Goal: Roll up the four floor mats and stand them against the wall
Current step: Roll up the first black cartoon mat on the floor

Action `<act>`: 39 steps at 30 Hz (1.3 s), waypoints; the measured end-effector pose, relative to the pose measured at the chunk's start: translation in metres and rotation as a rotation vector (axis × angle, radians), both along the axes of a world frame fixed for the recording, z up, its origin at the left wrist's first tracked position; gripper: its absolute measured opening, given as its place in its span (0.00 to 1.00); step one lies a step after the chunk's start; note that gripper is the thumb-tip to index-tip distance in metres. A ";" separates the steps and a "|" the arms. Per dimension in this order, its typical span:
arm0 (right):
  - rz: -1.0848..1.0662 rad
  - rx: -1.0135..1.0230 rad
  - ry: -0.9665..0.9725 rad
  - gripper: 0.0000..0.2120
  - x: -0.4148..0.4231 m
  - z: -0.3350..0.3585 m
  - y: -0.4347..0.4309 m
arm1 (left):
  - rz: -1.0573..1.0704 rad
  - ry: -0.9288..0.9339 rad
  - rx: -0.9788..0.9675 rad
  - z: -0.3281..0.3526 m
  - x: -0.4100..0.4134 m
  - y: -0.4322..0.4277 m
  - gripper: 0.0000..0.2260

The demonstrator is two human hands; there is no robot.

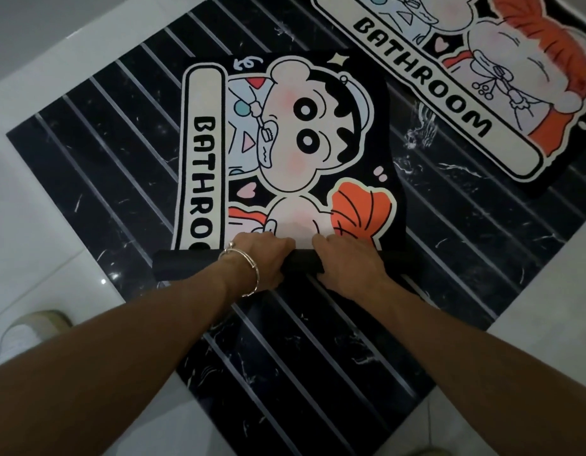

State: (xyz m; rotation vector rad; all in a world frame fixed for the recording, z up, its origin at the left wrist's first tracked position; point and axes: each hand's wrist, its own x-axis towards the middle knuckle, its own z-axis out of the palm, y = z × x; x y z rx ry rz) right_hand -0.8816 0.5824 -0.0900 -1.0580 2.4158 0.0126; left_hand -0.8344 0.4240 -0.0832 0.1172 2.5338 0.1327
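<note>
The near mat (285, 153) lies at centre on the black striped floor (104, 153), its near edge rolled under your left hand (263, 261) and right hand (346, 263), both gripping the roll; its "BATHROOM" lettering ends hidden there. At 1 o'clock, a second mat (449, 77), cropped, reads "BATHROOM".

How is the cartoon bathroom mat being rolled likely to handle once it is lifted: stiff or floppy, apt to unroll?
The cartoon bathroom mat looks floppy: its near edge curls into a tight roll and its right edge ripples. It would probably spring open if released, since the left hand and the right hand both press the roll.
</note>
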 end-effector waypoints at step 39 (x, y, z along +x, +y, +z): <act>-0.215 -0.044 -0.190 0.13 -0.010 0.008 0.000 | -0.186 0.139 -0.085 0.011 -0.017 -0.002 0.18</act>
